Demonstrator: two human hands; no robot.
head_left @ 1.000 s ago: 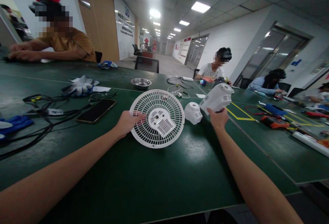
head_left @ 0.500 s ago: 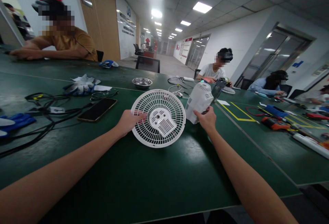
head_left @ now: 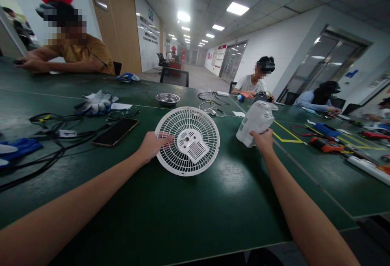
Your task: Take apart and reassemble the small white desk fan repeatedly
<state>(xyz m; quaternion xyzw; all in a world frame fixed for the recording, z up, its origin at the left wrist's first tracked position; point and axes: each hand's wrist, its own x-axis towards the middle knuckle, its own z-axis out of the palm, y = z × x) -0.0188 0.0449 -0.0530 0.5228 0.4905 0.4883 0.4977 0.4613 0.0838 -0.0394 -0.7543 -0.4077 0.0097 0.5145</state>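
Observation:
My left hand (head_left: 154,146) is closed on the left rim of a round white fan grille (head_left: 202,125), its thumb lying over the slats. The grille is tilted up toward me, and a slotted plate sits at its centre. To the right, my right hand (head_left: 263,139) grips a white plastic fan housing (head_left: 254,123) by its lower right side. Vent slots show at the housing's rounded top. Grille and housing are apart from each other. My right fingers are mostly hidden behind the housing.
Left on the green table (head_left: 189,217) lie a phone (head_left: 115,131), black cables (head_left: 61,148) and work gloves (head_left: 96,103). A metal bowl (head_left: 167,99) stands behind the grille. An orange-and-black tool (head_left: 326,144) lies at right. Several people sit around the table.
My right hand has moved right with the white housing, widening the gap to the grille. My left hand and the grille have stayed nearly still.

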